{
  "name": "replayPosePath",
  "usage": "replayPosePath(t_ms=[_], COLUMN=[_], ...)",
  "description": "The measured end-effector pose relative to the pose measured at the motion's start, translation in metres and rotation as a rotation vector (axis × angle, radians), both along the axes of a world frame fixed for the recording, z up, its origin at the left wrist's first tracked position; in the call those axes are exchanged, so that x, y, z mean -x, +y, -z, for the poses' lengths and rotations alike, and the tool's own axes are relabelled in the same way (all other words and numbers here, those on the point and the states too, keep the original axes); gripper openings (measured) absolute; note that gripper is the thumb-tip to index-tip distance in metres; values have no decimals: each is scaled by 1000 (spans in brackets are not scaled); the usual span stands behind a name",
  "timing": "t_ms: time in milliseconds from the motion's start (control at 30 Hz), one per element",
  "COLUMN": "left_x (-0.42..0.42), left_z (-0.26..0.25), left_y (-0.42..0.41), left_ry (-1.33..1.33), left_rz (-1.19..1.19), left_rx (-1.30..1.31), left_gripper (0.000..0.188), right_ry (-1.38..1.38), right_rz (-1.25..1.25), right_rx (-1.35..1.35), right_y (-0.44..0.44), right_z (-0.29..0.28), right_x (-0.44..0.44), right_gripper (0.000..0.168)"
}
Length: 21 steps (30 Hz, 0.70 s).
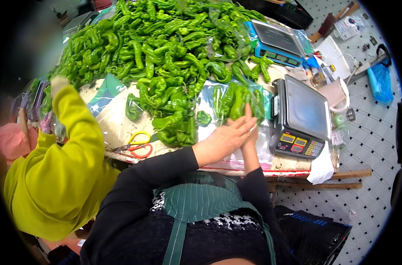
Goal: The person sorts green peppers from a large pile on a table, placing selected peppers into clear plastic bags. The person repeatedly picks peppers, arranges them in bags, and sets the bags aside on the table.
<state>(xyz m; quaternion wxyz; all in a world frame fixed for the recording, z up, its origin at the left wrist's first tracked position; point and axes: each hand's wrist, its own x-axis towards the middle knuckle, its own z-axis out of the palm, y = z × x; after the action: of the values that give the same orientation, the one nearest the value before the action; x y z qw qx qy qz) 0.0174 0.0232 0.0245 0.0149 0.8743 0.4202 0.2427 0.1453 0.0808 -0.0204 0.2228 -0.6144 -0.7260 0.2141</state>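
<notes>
Several long green peppers (239, 102) lie inside a clear plastic bag (266, 137) on the table before me. My left hand (222, 140) rests across my right hand (250, 135), its fingers overlapping it at the bag's near part. One finger of the right hand points up along the peppers. Neither hand is clearly closed on anything. A large heap of green peppers (174, 49) spreads beyond the bag and to its left. One more pepper (204, 118) lies beside the bagged ones, under or on clear film; which, I cannot tell.
Right of the bag stands a black digital scale (308, 106); a blue scale (277, 43) is farther back. Scissors with yellow and red handles (140, 144) lie near the table edge. A co-worker in a yellow-green top (61, 165) reaches over the table at left. A white cup (336, 94) stands behind the black scale.
</notes>
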Motion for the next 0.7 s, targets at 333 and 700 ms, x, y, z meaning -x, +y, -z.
replayPosePath(t_ms=[333,700], left_x=[9,13], left_z=[-9,-5], left_y=[7,7], left_ry=[32,-82], left_rz=[-118,-53], left_rx=[-129,-102], left_gripper=[63,56], right_ry=[-256,-156], right_rz=[-65,-64], right_rx=[-366,-213], right_y=[60,102], right_z=[9,12], right_x=[16,17], right_gripper=[71,53])
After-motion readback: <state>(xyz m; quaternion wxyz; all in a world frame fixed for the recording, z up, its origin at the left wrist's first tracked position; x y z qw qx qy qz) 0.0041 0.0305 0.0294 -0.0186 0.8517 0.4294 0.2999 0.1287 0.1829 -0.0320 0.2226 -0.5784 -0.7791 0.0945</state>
